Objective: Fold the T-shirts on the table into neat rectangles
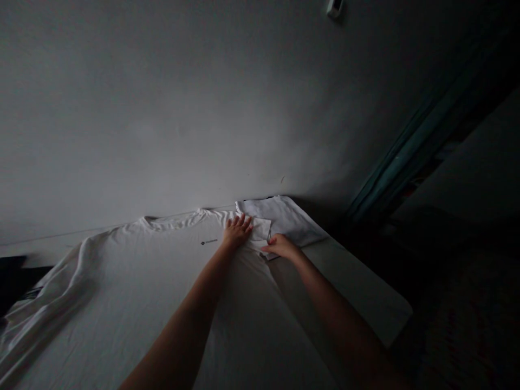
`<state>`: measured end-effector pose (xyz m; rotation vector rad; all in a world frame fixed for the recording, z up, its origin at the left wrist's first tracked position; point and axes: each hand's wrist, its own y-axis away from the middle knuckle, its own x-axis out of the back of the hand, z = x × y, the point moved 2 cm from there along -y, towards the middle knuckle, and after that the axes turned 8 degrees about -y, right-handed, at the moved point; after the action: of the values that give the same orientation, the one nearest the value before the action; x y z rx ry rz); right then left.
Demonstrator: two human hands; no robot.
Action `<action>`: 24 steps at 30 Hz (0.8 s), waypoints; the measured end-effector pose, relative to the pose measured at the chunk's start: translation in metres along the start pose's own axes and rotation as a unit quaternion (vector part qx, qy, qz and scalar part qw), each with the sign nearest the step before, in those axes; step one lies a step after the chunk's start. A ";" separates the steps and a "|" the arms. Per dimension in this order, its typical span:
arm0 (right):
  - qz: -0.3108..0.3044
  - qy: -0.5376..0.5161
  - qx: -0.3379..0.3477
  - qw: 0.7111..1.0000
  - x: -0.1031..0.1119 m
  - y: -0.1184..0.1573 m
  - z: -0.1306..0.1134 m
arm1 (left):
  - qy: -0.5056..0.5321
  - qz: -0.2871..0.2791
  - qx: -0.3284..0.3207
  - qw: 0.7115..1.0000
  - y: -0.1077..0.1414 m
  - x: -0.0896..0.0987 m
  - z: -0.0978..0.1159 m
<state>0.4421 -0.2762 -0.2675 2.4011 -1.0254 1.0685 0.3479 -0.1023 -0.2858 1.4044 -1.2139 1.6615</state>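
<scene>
A white T-shirt [162,281] with a small dark print on its chest lies spread over a table, its neckline toward the wall. My left hand [238,232] rests flat on the shirt near its right shoulder, fingers spread. Just to the right, my right hand [282,246] pinches the edge of the shirt's sleeve between thumb and fingers. The sleeve [261,229] lies bunched or folded between both hands. Behind it sits a folded white cloth [292,216], partly covered by the sleeve and my right hand.
A pale wall [182,108] rises directly behind the table [365,292], whose rounded right corner shows. Dark objects [16,276] lie at the left edge. A teal curtain [402,151] hangs to the right. The room is dim.
</scene>
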 end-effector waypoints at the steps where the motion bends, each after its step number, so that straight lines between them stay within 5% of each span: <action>1: 0.015 0.009 -0.007 1.000 0.003 -0.011 -0.004 | -0.002 -0.003 0.003 1.000 0.000 0.000 0.001; 6: 0.095 0.048 -0.016 0.994 0.019 -0.061 -0.017 | -0.005 0.006 0.009 1.000 0.005 0.004 0.003; 16: -0.068 -0.036 0.115 0.990 0.027 -0.075 -0.008 | 0.021 0.020 0.017 0.999 0.005 0.012 0.005; 21: -0.058 -0.051 0.162 0.984 0.030 -0.071 -0.005 | 0.073 0.033 0.085 0.993 0.029 0.044 0.033; 24: -0.037 -0.060 0.182 0.981 0.026 -0.074 -0.005 | 0.066 0.045 0.037 0.996 0.057 0.056 0.062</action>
<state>0.5054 -0.2345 -0.2441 2.8004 -0.8260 1.1835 0.3080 -0.1853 -0.2454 1.2781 -1.1678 1.8468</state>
